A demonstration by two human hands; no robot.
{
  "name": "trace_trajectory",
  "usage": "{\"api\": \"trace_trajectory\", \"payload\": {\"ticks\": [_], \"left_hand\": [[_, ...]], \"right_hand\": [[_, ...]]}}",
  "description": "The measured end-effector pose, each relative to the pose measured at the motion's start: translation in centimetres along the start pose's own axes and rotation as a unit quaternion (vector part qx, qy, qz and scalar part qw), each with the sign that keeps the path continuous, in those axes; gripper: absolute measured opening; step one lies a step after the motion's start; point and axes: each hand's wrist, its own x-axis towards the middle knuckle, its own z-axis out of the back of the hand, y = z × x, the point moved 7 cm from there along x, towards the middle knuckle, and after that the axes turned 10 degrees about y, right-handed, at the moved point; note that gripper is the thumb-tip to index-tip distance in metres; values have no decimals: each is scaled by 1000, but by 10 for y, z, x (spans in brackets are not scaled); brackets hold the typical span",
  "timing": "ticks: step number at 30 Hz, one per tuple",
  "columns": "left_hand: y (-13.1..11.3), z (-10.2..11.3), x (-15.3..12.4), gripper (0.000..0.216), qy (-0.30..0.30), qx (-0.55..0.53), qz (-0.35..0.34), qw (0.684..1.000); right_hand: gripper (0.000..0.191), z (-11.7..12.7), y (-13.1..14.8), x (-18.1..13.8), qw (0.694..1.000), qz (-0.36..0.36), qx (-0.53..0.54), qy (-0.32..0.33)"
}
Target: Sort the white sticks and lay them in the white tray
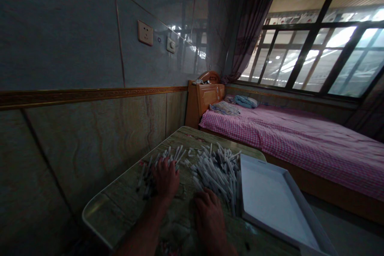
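On the table lie two heaps of thin white pen-like sticks, some with dark ends. My left hand (165, 176) rests on top of the smaller left heap (146, 174), its fingers spread over the sticks. By the near edge of the larger right heap (214, 168) is my right hand (209, 210). Its fingers are curled in together, and whatever they may hold is hidden beneath them. A shallow white tray (270, 192) sits right of the larger heap, close against it.
The marble-patterned table (117, 204) has rounded corners and stands along a tiled wall (144, 128). Beyond it is a bed (270, 132) with a pink checked sheet and a wooden headboard (207, 98). A socket (145, 33) is on the wall; a window (315, 48) is at right.
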Motion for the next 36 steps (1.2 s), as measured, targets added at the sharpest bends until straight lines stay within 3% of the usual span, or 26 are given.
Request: {"api": "trace_trajectory", "payload": {"ticks": [8,26,29,32,34,36], "left_hand": [[4,-21,-2,23,79,71,-7,994],[-4,-10,-2,18,70,70,-24,995],[-3,-1,0,14,35,-11,-20,999],[-6,5,0,16,18,-215,-40,976],[-11,2,-4,21,38,-389,-32,920],[-17,-8,-10,30,74,-548,15,833]], "right_hand": [[23,1,-2,2,1000,-7,0,1],[28,-2,-3,2,1000,-13,2,0],[30,0,-4,1,1000,-12,1,-19],[31,6,-4,-1,999,22,21,-44],[31,9,-5,-3,996,39,50,-55],[29,12,-7,-5,993,33,86,-67]]}}
